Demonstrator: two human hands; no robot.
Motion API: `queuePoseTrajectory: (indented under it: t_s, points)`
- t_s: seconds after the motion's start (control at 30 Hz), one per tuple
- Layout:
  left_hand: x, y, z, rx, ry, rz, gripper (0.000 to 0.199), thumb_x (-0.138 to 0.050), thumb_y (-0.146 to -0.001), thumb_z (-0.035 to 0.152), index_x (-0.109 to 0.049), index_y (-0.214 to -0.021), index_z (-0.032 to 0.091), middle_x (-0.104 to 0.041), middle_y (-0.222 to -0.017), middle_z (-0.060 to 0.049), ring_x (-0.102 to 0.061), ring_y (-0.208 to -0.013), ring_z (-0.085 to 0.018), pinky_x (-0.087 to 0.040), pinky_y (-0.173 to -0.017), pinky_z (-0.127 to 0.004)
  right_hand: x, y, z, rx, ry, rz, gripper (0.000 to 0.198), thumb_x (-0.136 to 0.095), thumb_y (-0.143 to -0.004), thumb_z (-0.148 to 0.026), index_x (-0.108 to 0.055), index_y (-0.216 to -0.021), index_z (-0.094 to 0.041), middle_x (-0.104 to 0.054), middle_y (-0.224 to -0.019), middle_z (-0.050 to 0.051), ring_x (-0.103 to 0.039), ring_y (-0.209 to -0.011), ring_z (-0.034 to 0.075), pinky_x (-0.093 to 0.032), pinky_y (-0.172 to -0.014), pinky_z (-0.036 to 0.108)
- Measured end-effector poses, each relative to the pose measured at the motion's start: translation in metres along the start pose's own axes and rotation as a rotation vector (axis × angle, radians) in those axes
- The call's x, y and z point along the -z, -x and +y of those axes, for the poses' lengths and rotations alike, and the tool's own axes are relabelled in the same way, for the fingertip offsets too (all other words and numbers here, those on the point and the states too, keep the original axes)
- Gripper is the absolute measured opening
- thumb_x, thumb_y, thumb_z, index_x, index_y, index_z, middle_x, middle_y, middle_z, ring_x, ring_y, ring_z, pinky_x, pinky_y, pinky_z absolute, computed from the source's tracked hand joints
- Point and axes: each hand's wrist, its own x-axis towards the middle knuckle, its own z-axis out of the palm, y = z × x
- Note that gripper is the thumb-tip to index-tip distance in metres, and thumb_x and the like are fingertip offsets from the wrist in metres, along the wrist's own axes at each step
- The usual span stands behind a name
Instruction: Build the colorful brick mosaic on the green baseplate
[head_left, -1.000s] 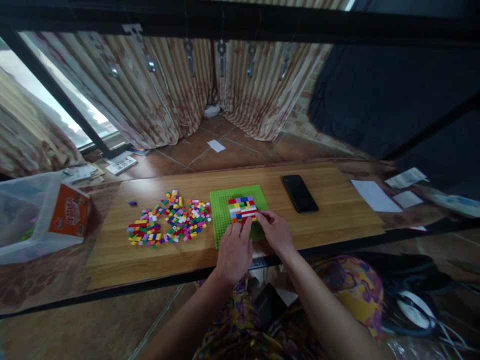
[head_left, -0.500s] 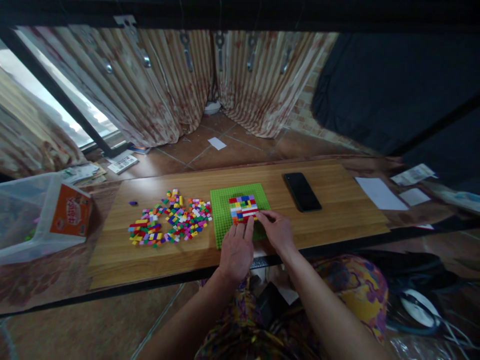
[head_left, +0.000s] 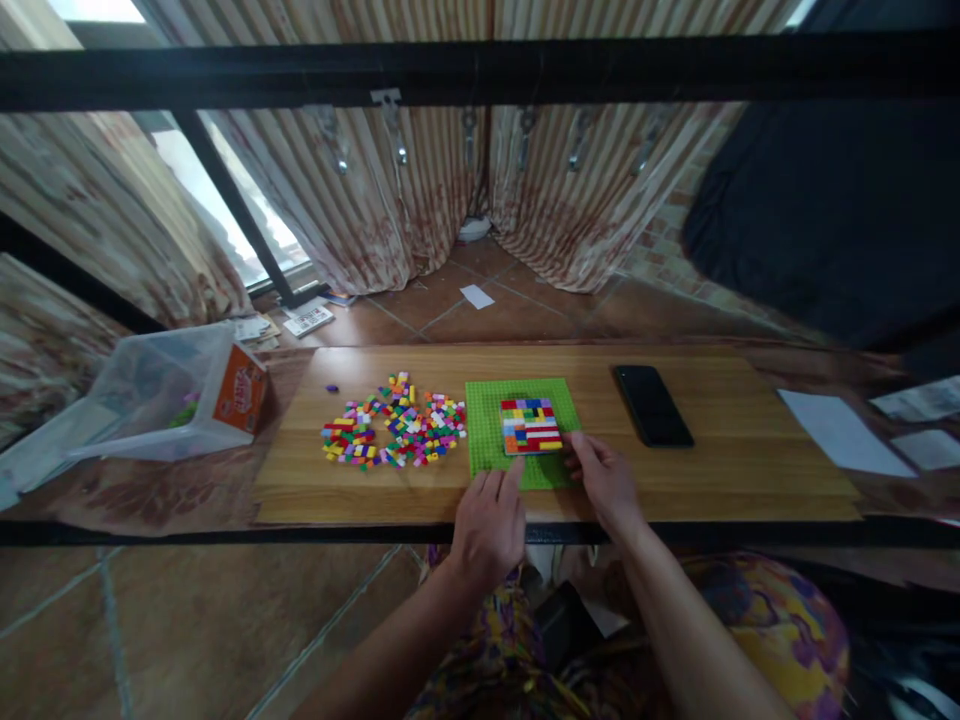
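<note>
A flat slab of multicoloured toy bricks (head_left: 531, 427) sits on the green baseplate (head_left: 484, 405), a yellow brick at its near right corner. My left hand (head_left: 491, 520) is at the baseplate's near edge, index finger stretched toward the slab's near side and the other fingers loosely bent, holding nothing visible. Just right of the slab, my right hand (head_left: 606, 482) hovers over the baseplate's right edge. Its fingers are slightly bent and apart, with no brick seen between them. Left of the baseplate lies a spread pile of small loose bricks (head_left: 405, 425).
All this lies on a wooden board (head_left: 727, 450). A black phone (head_left: 652, 405) is right of the baseplate, and a white paper sheet (head_left: 844, 430) beyond the board's right end. A clear plastic bin (head_left: 161, 400) stands at the left. A dark bar (head_left: 480, 75) crosses above.
The view has shifted, so the table appears further right. My right hand has drawn back from the slab's near right corner, and my left fingers have pulled back slightly from its near edge.
</note>
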Motion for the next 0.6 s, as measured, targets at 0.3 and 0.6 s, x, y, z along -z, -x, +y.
queuePoseTrajectory:
  t_s: [0.3, 0.6]
  points:
    - [0.044, 0.051, -0.066, 0.302, -0.094, 0.201, 0.017, -0.049, -0.088, 0.017, -0.056, -0.103, 0.02, -0.064, -0.094, -0.007, -0.06, -0.088, -0.022, -0.051, -0.079, -0.037, 0.025, -0.005, 0.001, 0.172, 0.244, 0.132, 0.053, -0.05, -0.083, -0.062, -0.073, -0.089, -0.015, -0.071, -0.078, 0.01, -0.06, -0.061, 0.018, -0.047, -0.057, 0.03]
    - [0.063, 0.042, -0.1, 0.512, -0.047, 0.364, 0.025, -0.056, -0.084, 0.025, -0.058, -0.108, 0.018, -0.064, -0.096, -0.007, -0.063, -0.092, -0.022, -0.051, -0.079, -0.035, 0.03, -0.009, 0.021, 0.344, 0.5, 0.167, 0.051, -0.044, -0.087, -0.059, -0.072, -0.09, -0.016, -0.073, -0.088, 0.013, -0.066, -0.08, 0.027, -0.047, -0.073, 0.036]
